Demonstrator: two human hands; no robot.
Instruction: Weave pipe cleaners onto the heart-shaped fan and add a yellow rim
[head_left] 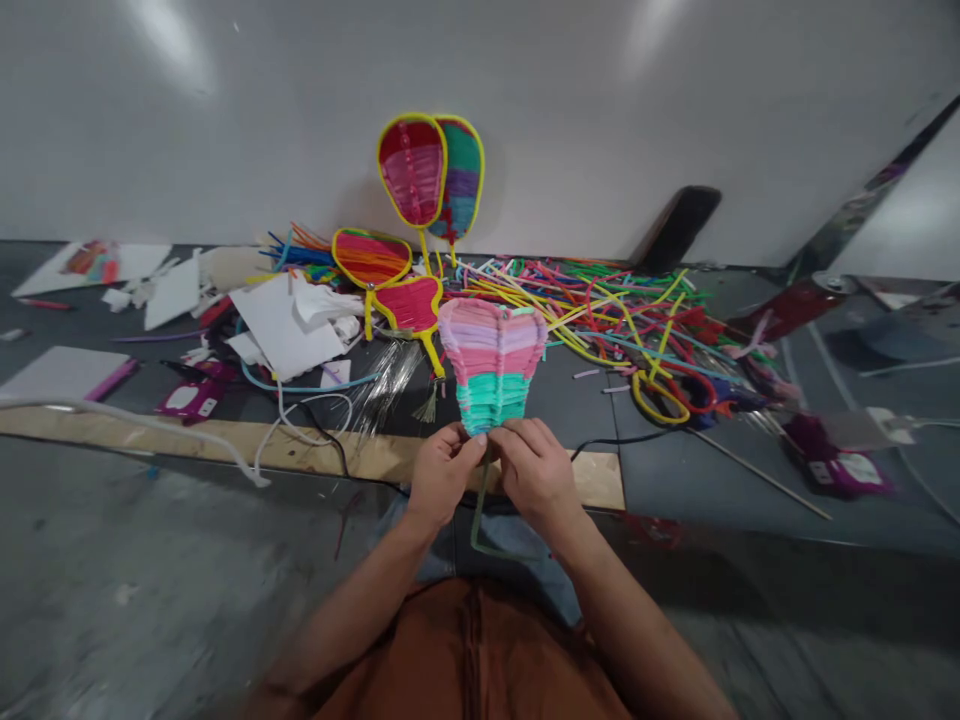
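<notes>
Craft workspace — piled pipe cleaners point(585, 300)

Smooth grey wall point(247, 130) behind, two whitish glare patches point(169, 40) near top (reflections, soft-edged). Dark grey tabletop point(667, 490) runs along it, light wood strip point(601, 482) on part of front edge. Floor point(112, 580) grey, blotchy, concrete-looking; darker at lower right.
</notes>
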